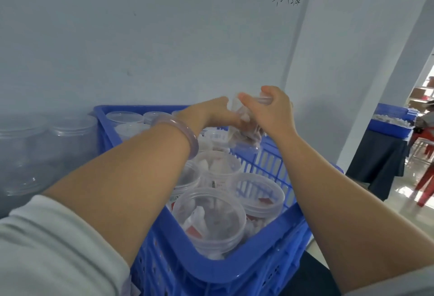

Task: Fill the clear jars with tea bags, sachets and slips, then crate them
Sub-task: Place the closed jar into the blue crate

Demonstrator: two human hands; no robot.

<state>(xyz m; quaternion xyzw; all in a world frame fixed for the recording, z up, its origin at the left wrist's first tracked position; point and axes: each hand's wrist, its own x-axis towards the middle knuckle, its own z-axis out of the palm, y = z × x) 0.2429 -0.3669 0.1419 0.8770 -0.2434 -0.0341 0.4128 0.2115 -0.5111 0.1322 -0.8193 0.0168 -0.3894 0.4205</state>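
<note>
The left hand [217, 114] and right hand [273, 116] are holding a filled jar [244, 130] over the far side of the blue crate [211, 271], fingers curling round it. It should be going down upright into a gap beside the crated jars [209, 213].

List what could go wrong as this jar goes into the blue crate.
1. The raised jar is tilted above the crate; it could slip and fall onto the packed jars.
2. Those jars sit rim to rim, so forcing it in may tip a neighbour.
</note>
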